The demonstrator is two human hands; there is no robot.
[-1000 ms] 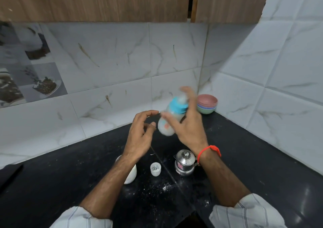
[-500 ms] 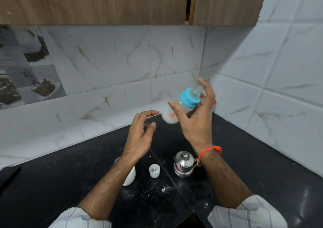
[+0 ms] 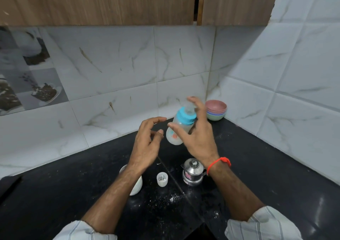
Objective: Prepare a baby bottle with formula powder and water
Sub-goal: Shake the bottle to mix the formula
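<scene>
My right hand (image 3: 197, 138) grips a baby bottle (image 3: 179, 127) with a blue collar and a clear teat, held tilted in the air above the black counter (image 3: 73, 193). The bottle holds cloudy white liquid. My index finger lies over the teat. My left hand (image 3: 147, 144) hovers just left of the bottle, fingers curled and apart, holding nothing. Below my hands stand a white bowl (image 3: 137, 184), partly hidden by my left forearm, a small white cup (image 3: 162, 179) and a small steel pot with a lid (image 3: 193, 171).
Stacked coloured bowls (image 3: 216, 110) sit in the back right corner. White powder is spilled on the counter (image 3: 173, 197) in front of the cup. Tiled walls close in behind and to the right, with wooden cabinets above.
My right hand has swung the bottle up to the right and back down to the left, as in shaking. My left hand stays in place.
</scene>
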